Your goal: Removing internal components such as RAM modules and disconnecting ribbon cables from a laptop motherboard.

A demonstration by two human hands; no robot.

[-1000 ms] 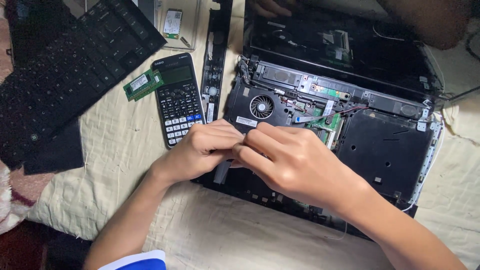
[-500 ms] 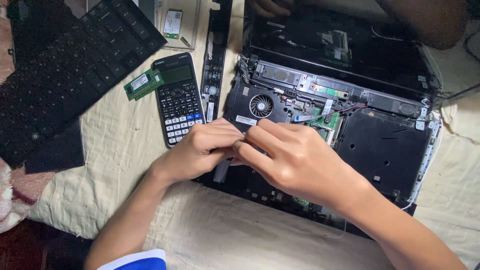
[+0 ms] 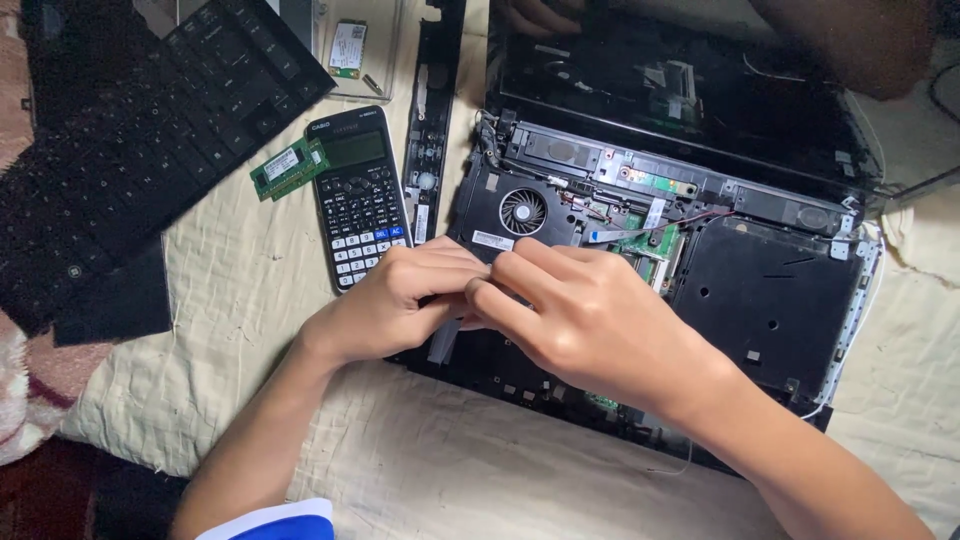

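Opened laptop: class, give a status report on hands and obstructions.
Left hand and right hand meet fingertip to fingertip on the opened laptop, below its fan. Grip hidden. Calculator alongside.

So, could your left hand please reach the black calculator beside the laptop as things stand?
Probably yes: the left hand lies just below the black calculator on the cream cloth, with nothing between them.

Black opened plastic laptop chassis (image 3: 770,300); green circuit board (image 3: 655,245) inside; black slab calculator (image 3: 357,195), blue keys; green memory stick (image 3: 290,168); cream crinkled bedsheet (image 3: 250,330)
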